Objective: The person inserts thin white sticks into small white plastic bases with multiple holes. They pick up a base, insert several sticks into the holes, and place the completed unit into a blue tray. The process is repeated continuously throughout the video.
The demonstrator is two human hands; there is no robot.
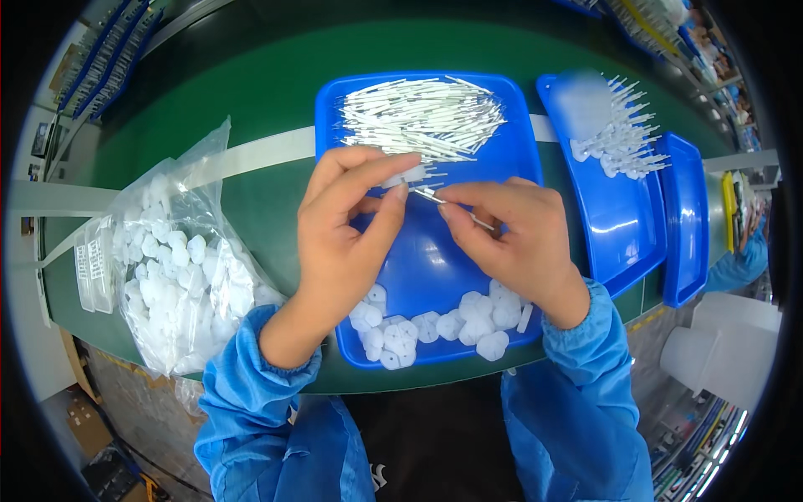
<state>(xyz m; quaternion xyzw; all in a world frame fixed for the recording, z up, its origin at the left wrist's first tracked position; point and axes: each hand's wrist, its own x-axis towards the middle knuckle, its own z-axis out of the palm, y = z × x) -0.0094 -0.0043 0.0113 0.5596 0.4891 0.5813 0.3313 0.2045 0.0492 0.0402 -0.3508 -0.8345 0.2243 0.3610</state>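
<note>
Over the middle of a blue tray (443, 251), my left hand (347, 213) is closed, pinching a small white plastic disc (410, 176) with a few thin rods sticking out of it. My right hand (519, 238) grips a thin white rod with a metallic end (430, 195) between thumb and fingertips. That end is close to the disc; whether they touch I cannot tell. A pile of similar white rods (418, 113) fills the far part of the tray. Along its near edge lie several translucent white lobed discs (477, 318).
A clear plastic bag (180, 276) of white discs lies at the left. On the right, a second blue tray (623, 226) holds discs with rods fitted (627, 125), partly blurred. Beyond it is a narrower blue tray (687, 217). Another person's blue sleeve (740, 266) shows at the far right.
</note>
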